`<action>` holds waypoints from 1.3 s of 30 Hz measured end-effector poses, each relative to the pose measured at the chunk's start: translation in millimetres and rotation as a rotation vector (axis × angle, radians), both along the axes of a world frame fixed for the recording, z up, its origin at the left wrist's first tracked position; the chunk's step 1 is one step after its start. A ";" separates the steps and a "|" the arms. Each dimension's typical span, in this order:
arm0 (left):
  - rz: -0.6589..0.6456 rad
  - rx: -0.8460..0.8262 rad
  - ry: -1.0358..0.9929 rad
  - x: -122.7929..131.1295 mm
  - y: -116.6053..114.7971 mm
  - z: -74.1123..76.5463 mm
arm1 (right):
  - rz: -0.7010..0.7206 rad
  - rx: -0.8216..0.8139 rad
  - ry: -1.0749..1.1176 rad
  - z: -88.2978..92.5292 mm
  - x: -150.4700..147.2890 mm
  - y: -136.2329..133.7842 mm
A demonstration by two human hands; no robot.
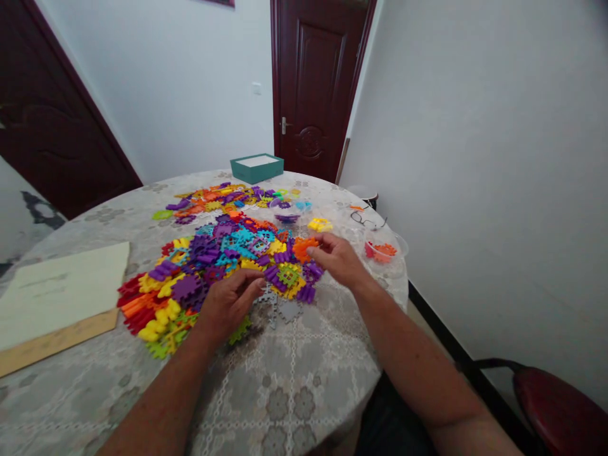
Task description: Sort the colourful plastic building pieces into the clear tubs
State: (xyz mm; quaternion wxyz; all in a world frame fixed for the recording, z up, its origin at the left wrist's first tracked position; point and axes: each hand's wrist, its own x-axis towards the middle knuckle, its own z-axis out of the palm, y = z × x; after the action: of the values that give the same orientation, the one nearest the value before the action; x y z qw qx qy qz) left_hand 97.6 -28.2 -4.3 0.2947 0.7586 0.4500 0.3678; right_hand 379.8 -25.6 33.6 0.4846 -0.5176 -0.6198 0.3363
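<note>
A heap of coloured plastic gear pieces [223, 244] in purple, blue, yellow, red, orange and green covers the middle of the table. At the heap's right edge my right hand [335, 256] pinches an orange gear [304, 249] between thumb and fingers. My left hand [232, 301] hovers low at the heap's front edge, thumb and fingers slightly apart, with nothing visible in it. Purple gears and a green gear [288, 274] lie just beyond its fingertips. Grey gears [289, 310] rest on the cloth to its right.
A clear bowl [400, 248] holds red and orange gears on the right. Another clear bowl [275, 204] holds purple ones. Yellow pieces [320, 224], glasses [368, 220], a green box [257, 170], a second gear pile [209, 202] and a pale board [66, 294] share the round table.
</note>
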 end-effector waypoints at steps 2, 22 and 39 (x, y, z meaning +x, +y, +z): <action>0.079 0.052 0.005 -2.0 0.7 1.0 | -0.213 0.138 -0.163 17.1 39.7 14.7; 0.473 0.220 -0.015 -20.5 13.9 4.9 | -0.549 -0.124 -1.141 14.0 143.1 102.9; 0.151 0.354 0.283 -8.5 12.4 -13.3 | 0.199 0.024 -1.038 -37.3 -10.4 -15.3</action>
State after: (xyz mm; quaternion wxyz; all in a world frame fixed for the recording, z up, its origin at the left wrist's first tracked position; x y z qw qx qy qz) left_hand 89.1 -15.8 -17.6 0.0628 0.8066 0.4709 0.3518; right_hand 369.4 -40.9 -3.7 0.0855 -0.5491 -0.8282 0.0732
